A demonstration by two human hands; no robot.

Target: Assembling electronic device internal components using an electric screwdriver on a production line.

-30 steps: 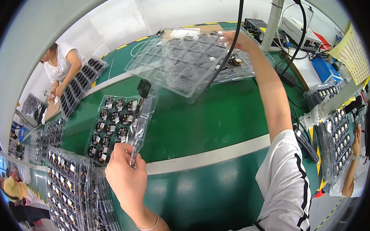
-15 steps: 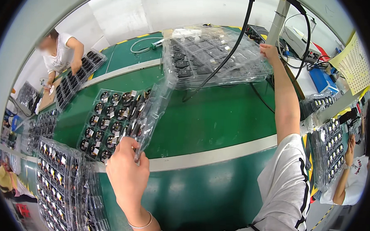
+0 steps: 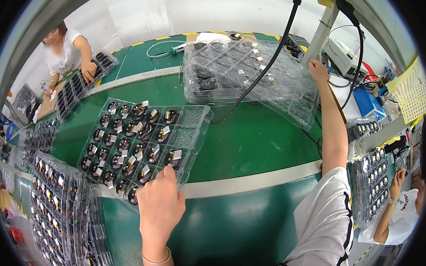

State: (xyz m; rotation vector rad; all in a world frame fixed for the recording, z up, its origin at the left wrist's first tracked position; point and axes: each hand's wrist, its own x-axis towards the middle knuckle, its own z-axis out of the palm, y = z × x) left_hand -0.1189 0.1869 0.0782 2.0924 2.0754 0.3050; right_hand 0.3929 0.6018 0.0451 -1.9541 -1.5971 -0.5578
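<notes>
My left hand (image 3: 161,204) is closed at the near right edge of a clear plastic tray (image 3: 190,127). Rows of round black parts (image 3: 137,152) with small white tags sit in the tray's pockets, and some pockets toward its right side hold none. At the far right, my right hand (image 3: 319,72) is closed at the corner of a clear plastic cover tray (image 3: 290,96). That cover lies askew on a stack of clear trays (image 3: 196,92) with black parts inside. My right fingertips are partly hidden.
Black cable (image 3: 275,55) hangs across the stack. A metal post (image 3: 320,35) stands beside my right hand. Tall tray stacks (image 3: 52,211) rise at the near left. Co-workers handle trays at the far left (image 3: 84,87) and the right (image 3: 370,187). A blue box (image 3: 368,99) sits right.
The tray at my left hand, tilted up before, now lies flat with its right side showing. My right hand has shifted slightly right, and the cover tray has turned askew on the stack.
</notes>
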